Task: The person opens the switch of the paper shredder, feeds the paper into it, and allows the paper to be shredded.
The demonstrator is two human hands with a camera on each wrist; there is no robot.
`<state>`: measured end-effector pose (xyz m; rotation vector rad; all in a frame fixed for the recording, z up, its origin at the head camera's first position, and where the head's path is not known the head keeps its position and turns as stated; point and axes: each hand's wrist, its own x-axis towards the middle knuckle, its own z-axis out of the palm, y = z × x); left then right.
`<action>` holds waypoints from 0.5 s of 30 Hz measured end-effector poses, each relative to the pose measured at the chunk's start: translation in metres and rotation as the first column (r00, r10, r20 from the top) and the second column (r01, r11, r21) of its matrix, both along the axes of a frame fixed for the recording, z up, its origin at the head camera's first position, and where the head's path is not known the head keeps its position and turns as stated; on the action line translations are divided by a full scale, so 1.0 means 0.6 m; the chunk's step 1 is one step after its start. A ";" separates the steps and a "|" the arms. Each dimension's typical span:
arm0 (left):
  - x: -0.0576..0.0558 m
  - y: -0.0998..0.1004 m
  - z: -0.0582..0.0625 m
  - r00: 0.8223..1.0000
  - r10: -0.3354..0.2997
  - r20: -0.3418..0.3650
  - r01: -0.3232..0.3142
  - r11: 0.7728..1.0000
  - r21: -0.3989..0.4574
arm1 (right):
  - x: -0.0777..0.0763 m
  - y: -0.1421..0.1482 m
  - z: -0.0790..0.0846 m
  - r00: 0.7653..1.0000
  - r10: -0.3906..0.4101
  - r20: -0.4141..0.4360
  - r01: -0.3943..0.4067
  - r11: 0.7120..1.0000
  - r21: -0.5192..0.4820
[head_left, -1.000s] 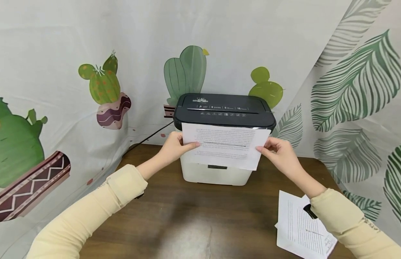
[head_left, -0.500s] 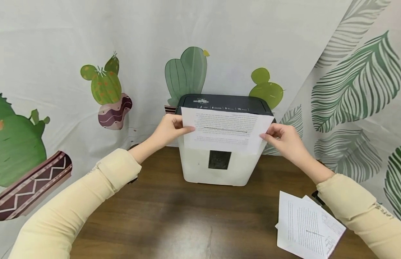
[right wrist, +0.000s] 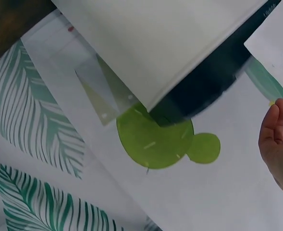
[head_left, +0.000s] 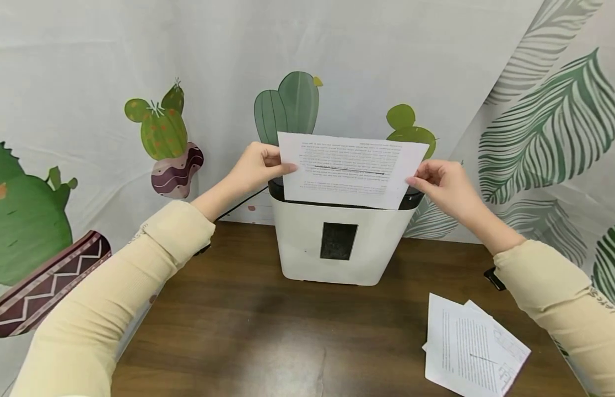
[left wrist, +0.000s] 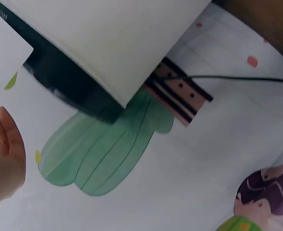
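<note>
A printed sheet of paper with a dark line across its text is held up between both hands. My left hand pinches its left edge, thumb on the near face. At the right edge my right hand pinches it the same way. Directly behind and below the sheet stands a paper shredder, white with a dark top; the sheet hides most of that top. In the left wrist view the left hand shows beside a corner of the sheet. The right wrist view has the right hand at its right edge.
More printed sheets lie overlapped on the brown wooden table at the front right. A black cable runs left from the shredder. Behind it hangs a white cloth printed with cacti and leaves.
Both hands have raised the sheet from in front of the shredder's front face to over its top. The dark window on the shredder has come into view. The loose sheets have not moved.
</note>
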<state>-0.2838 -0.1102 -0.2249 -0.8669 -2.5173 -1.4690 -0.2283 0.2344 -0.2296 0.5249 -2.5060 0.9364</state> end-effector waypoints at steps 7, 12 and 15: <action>-0.018 0.004 0.033 0.999 0.021 -0.048 -0.022 1.000 -0.018 | -0.014 0.000 0.030 0.999 0.001 -0.039 -0.001 1.000 0.011; -0.039 0.012 0.048 0.996 0.059 -0.072 -0.060 0.998 -0.011 | -0.033 -0.002 0.043 0.998 -0.046 -0.048 0.046 0.999 0.007; -0.050 0.018 0.052 0.993 0.093 -0.077 -0.094 0.996 -0.009 | -0.046 -0.002 0.046 0.995 -0.089 -0.051 0.090 0.996 0.019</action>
